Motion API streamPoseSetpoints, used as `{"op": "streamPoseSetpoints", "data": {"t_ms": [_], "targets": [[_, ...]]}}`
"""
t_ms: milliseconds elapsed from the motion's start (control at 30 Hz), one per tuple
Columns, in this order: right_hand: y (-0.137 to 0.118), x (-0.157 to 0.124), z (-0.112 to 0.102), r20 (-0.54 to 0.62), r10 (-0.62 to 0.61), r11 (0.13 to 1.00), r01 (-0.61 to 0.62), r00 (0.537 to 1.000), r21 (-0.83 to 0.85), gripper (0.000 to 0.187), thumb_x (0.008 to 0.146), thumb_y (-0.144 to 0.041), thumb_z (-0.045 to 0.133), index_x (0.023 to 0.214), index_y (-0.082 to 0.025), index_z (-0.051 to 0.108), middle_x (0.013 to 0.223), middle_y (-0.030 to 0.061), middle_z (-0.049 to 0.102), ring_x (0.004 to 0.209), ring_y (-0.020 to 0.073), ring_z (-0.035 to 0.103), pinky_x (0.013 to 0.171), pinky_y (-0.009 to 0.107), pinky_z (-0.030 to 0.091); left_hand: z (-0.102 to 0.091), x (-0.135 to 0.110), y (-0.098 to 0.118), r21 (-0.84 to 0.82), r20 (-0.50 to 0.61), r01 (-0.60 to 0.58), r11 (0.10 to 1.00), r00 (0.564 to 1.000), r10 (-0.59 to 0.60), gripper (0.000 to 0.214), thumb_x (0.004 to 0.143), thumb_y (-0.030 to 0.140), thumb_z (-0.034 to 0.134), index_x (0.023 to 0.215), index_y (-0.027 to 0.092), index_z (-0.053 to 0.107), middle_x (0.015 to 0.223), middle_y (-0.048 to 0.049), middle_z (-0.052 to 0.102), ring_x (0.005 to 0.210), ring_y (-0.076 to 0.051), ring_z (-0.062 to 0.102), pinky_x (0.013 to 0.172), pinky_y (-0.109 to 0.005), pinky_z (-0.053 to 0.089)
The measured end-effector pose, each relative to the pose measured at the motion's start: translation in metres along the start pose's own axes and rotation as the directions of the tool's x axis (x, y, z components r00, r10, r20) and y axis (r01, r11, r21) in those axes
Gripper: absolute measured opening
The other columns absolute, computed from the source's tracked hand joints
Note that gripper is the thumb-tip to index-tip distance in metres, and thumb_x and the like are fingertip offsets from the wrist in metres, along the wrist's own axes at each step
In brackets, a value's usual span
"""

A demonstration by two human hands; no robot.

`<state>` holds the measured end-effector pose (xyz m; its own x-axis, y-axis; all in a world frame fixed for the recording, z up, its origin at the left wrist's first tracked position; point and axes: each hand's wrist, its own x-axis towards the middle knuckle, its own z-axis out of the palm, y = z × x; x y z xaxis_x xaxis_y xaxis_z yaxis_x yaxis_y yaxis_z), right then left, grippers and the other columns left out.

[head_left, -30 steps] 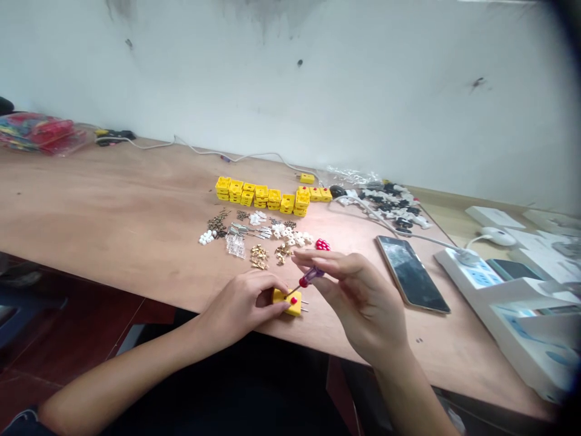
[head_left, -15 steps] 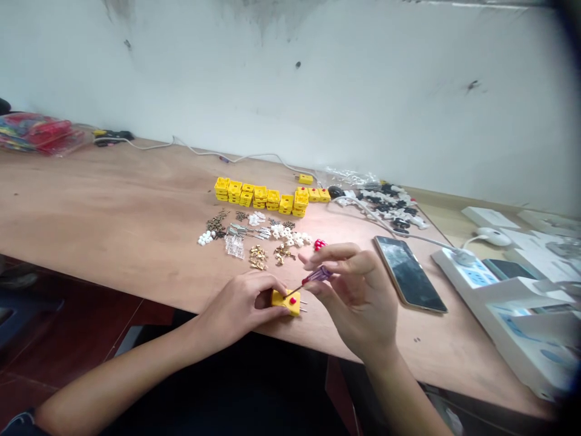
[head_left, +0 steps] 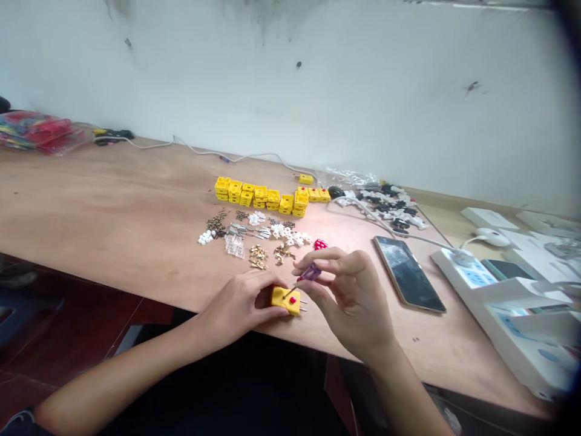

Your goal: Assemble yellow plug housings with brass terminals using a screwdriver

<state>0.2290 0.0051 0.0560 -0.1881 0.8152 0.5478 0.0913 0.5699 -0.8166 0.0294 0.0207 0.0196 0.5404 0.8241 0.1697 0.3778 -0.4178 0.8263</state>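
Observation:
My left hand [head_left: 238,303] grips a yellow block connector [head_left: 285,301] at the table's front edge, and two metal prongs stick out of the connector to the right. A red dot marks its top face. My right hand [head_left: 354,303] pinches a small screwdriver [head_left: 309,274] with a translucent purple handle between thumb and fingers. The thin shaft slants down, and its tip rests at a small hole in the connector's top face. A cluster of red caps [head_left: 320,244] lies just beyond my right fingers.
On the plywood table [head_left: 113,206] lie a row of yellow connector bodies [head_left: 258,197] and small piles of brass [head_left: 258,257], white [head_left: 284,231] and clear parts [head_left: 235,246]. A phone [head_left: 407,274] and power strip [head_left: 465,272] lie to the right.
My right hand has shifted slightly left, closer to the connector, and the screwdriver handle now tilts more steeply. The connector stays in my left hand at about the same spot.

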Motion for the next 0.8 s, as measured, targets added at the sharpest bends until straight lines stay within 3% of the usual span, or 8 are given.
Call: {"op": "streamPoseSetpoints", "data": {"t_ms": [100,233,367,567,800], "targets": [[0.0,-0.001,-0.002,0.083,0.045,0.997,-0.05,0.996,0.058,0.033,0.095,-0.002,0.055,0.108,-0.032,0.053,0.112,-0.0004,0.067,0.103,0.0152,0.073,0.085,0.035,0.067,0.001,0.0,-0.001,-0.005,-0.003,-0.002,1.0,1.0,0.002,0.026,0.089,0.038,0.078,0.111,0.025,0.07,0.099,-0.0009,0.07,0.086,-0.019,0.064,0.074,-0.029,0.046],[0.005,-0.001,0.002,-0.02,0.044,0.996,-0.042,0.999,0.078,0.034,0.088,-0.002,0.064,0.1,-0.031,0.054,0.1,-0.0035,0.063,0.093,0.0151,0.075,0.073,0.029,0.068,0.0,-0.001,-0.001,-0.012,-0.005,0.001,1.0,1.0,-0.002,0.028,0.09,0.042,0.076,0.113,0.027,0.07,0.107,-0.0014,0.072,0.092,-0.02,0.066,0.08,-0.03,0.047],[0.01,0.0,-0.001,-0.131,0.032,0.999,-0.029,0.991,0.028,0.041,0.077,-0.002,0.077,0.097,-0.031,0.056,0.094,-0.0068,0.056,0.08,0.0112,0.072,0.073,0.029,0.068,-0.002,-0.001,0.001,-0.004,0.002,-0.002,1.0,1.0,0.002,0.027,0.091,0.044,0.075,0.111,0.026,0.071,0.104,-0.0012,0.073,0.09,-0.02,0.066,0.077,-0.03,0.047],[0.002,-0.001,-0.008,0.097,0.067,0.997,-0.07,0.993,0.035,0.034,0.093,-0.003,0.058,0.108,-0.034,0.054,0.111,-0.0012,0.067,0.103,0.0156,0.073,0.083,0.034,0.067,0.0,0.0,-0.001,-0.012,-0.002,-0.001,1.0,1.0,0.001,0.026,0.09,0.04,0.077,0.111,0.026,0.071,0.105,-0.0017,0.073,0.092,-0.021,0.066,0.079,-0.031,0.048],[0.001,-0.005,0.004,-0.05,0.082,0.997,-0.082,0.995,0.018,0.029,0.085,-0.008,0.071,0.095,-0.03,0.055,0.098,-0.0036,0.062,0.087,0.0139,0.072,0.072,0.029,0.068,-0.001,-0.001,0.0,-0.019,0.001,-0.015,1.0,1.0,0.015,0.022,0.091,0.04,0.075,0.108,0.026,0.072,0.099,-0.0003,0.072,0.086,-0.019,0.064,0.074,-0.029,0.046]]}}
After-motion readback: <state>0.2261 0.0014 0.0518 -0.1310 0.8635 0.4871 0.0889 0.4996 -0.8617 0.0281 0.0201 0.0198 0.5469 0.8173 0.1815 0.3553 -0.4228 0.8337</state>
